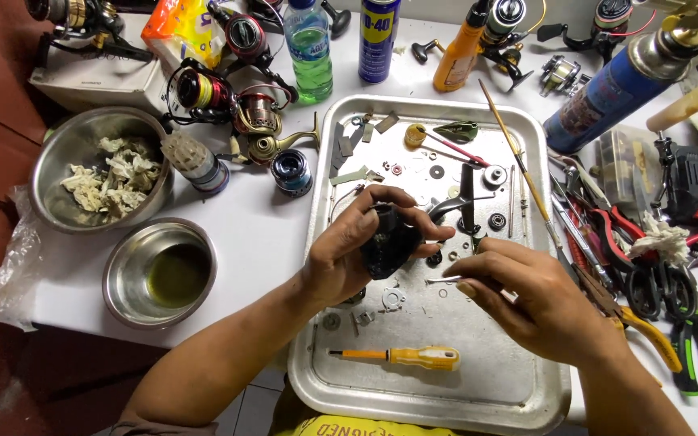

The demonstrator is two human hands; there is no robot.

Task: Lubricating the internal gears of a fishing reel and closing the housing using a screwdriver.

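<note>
Now left hand (349, 254) grips reel body (389, 242); right hand (527, 295) pinches pin (443, 280).

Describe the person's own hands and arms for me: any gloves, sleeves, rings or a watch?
Both are bare. The left hand and right hand wear no gloves, and no rings show on the fingers. Neither wrist carries a watch or band. Both forearms are uncovered as far as the picture's lower edge, with no sleeve in view.

Tray (527, 387) near end open past screwdriver (397, 356) — far end strewn with small parts; pliers (672, 323) crowd right.
</note>
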